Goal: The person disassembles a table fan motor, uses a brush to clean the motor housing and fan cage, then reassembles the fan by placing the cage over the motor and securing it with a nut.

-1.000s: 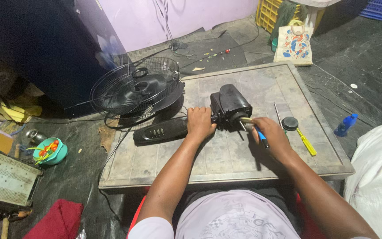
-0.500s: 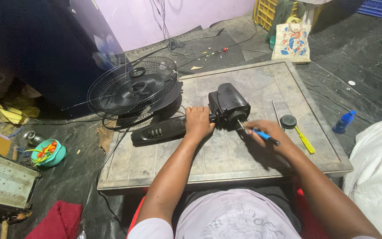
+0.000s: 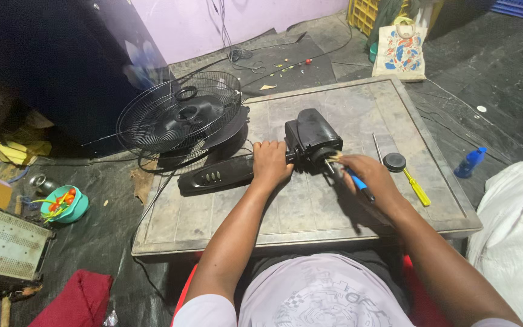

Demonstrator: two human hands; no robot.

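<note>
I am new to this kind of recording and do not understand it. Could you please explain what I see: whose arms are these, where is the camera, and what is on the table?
The camera sits on a person's head and looks down, so the two arms are that person's own. The left hand rests against a black fan motor on the low grey table. The right hand has its grip on a blue-handled tool, tip at the motor's front. Also on the table: a yellow-handled screwdriver, a round black cap and a black fan stand. A wire fan guard lies at the table's edge.
</note>
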